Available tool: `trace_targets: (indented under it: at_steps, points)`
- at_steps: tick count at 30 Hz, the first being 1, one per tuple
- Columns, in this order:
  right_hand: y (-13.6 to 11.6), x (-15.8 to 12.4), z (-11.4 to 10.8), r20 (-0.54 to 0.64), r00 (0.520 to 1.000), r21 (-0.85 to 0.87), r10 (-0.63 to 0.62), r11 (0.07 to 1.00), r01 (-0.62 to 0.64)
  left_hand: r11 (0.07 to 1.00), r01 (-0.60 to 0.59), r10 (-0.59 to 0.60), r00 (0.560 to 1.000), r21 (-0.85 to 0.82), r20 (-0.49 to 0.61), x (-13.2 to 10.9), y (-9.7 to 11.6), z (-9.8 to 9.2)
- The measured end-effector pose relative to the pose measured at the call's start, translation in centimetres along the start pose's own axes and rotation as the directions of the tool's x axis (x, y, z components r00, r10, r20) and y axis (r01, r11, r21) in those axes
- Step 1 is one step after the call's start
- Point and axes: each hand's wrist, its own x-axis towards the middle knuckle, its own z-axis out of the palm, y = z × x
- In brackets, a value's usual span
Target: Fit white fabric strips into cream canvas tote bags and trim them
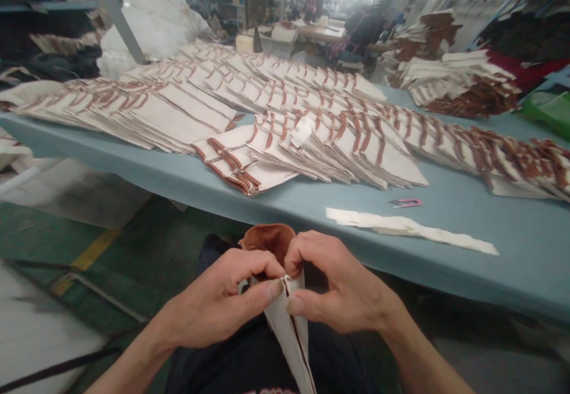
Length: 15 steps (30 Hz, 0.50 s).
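Observation:
A cream fabric piece (279, 317) with a brown lining and a dark seam down its length hangs over my lap. My left hand (222, 299) pinches its upper edge between thumb and forefinger, left of the seam. Close beside it, my right hand (336, 284) grips the same edge on the other side, thumb tip against the seam. Beyond the fingers, the brown part (269, 238) of the piece curls open. The lower end runs down out of view.
A blue-topped table (187, 183) bears overlapping rows of cream pieces with brown stripes (312, 144). Pink-handled thread snips (406, 203) and a cream strip (414, 227) lie near its front edge. Stacked fabric (458, 82) stands back right; a white plastic heap (146, 19) sits back left.

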Motion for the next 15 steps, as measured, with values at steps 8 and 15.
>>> trace_targets:
  at_steps: [8, 15]
  points:
    - [0.6, -0.4, 0.2, 0.019, 1.0, 0.145, 0.014, 0.989, -0.017, 0.999, -0.017, 0.017, 1.0, -0.052, -0.002, -0.2, -0.2, 0.5]
    - [0.9, -0.5, 0.9, 0.065, 0.996, 0.279, 0.064, 0.957, -0.08, 0.993, -0.013, 0.012, 1.0, -0.114, -0.013, -0.5, -0.4, 0.6]
